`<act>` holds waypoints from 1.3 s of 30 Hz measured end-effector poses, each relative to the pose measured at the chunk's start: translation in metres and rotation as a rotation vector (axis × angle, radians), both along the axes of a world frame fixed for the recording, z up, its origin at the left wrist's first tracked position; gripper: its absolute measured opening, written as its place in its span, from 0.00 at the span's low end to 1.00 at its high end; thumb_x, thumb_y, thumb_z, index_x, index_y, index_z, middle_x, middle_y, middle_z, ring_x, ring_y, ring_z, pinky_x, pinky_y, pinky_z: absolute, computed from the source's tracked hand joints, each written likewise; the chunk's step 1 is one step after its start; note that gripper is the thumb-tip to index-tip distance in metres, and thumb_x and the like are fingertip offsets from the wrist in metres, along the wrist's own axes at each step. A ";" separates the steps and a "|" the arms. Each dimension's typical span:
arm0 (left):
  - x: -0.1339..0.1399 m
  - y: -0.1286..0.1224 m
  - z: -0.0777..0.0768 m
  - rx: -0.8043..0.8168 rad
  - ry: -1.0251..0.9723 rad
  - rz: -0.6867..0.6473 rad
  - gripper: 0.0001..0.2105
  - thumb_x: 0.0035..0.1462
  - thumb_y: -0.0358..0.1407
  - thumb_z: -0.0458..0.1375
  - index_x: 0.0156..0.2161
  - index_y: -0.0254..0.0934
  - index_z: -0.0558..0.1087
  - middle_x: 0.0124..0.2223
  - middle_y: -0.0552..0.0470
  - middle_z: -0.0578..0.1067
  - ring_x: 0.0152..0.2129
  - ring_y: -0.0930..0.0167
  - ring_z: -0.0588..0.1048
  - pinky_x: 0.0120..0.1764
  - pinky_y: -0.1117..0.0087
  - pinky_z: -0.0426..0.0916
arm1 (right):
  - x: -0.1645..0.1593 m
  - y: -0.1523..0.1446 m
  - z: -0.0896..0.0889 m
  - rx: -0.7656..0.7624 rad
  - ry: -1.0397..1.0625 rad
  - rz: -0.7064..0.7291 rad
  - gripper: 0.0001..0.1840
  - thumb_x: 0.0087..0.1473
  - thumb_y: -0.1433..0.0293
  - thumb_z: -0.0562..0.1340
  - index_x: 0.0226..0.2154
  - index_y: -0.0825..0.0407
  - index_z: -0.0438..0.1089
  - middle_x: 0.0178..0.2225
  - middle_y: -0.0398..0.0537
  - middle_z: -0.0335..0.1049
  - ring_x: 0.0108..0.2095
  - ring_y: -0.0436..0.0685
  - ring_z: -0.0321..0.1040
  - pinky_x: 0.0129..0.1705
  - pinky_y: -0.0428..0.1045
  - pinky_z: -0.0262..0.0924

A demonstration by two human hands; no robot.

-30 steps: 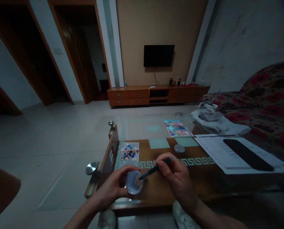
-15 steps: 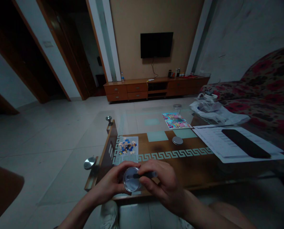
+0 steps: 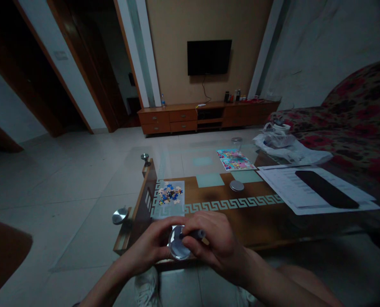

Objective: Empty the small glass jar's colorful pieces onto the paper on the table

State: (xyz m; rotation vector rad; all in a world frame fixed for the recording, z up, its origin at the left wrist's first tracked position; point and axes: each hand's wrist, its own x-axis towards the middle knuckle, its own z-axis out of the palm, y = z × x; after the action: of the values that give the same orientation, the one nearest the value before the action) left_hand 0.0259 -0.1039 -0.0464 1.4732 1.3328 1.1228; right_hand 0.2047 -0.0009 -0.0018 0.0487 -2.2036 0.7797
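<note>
- L hand (image 3: 150,249) wrapped round small clear jar (image 3: 179,247), held tilted toward camera, just off near edge of table (image 3: 266,230).
- R hand (image 3: 214,245) pinching dark pen-like tool (image 3: 193,234), laid across jar mouth; tip appears inside jar. Hands close together, touching at jar.
- Jar contents: unclear, too dim and blurred to tell.
- Judged stage: mid-way. Jar open, tool working at mouth.
- Further out, L side of table: heap of small blue/white/orange pieces (image 3: 168,194) on pale tile, loose, apart from jar. Judged not yet dealt with.
- Mid table: round metal lid (image 3: 237,185), lying flat, well apart from jar. Jar not closed.
- Far side: coloured card (image 3: 234,160), second jar (image 3: 236,143) behind it, untouched.
- R side: paper sheets (image 3: 292,187) with dark flat object (image 3: 326,195) on top.
- Beyond: white bag (image 3: 286,149), sofa (image 3: 346,123).
</note>
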 end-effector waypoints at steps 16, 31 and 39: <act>0.007 0.001 0.000 0.113 0.238 0.062 0.22 0.52 0.40 0.64 0.52 0.44 0.69 0.52 0.48 0.73 0.49 0.64 0.70 0.53 0.60 0.65 | 0.002 -0.001 0.008 0.197 0.012 -0.082 0.10 0.61 0.67 0.54 0.30 0.51 0.66 0.25 0.44 0.70 0.26 0.50 0.64 0.30 0.47 0.58; 0.007 0.001 0.000 0.184 0.235 0.093 0.25 0.47 0.41 0.68 0.51 0.46 0.68 0.47 0.51 0.72 0.45 0.65 0.71 0.47 0.63 0.66 | 0.000 0.002 0.000 0.218 -0.009 -0.193 0.10 0.60 0.69 0.56 0.29 0.54 0.67 0.23 0.44 0.67 0.24 0.50 0.61 0.28 0.47 0.53; 0.004 0.003 -0.002 0.285 0.244 0.208 0.21 0.52 0.34 0.64 0.51 0.50 0.68 0.51 0.52 0.72 0.50 0.65 0.69 0.53 0.60 0.65 | 0.002 0.002 0.006 -0.157 0.074 -0.227 0.11 0.60 0.67 0.58 0.27 0.53 0.66 0.23 0.39 0.64 0.23 0.46 0.61 0.26 0.44 0.53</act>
State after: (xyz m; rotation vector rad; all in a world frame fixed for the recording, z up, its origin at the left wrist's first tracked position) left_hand 0.0297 -0.1010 -0.0482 1.7526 1.5727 1.3429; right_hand 0.2065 0.0014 0.0043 -0.2431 -2.0280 0.8062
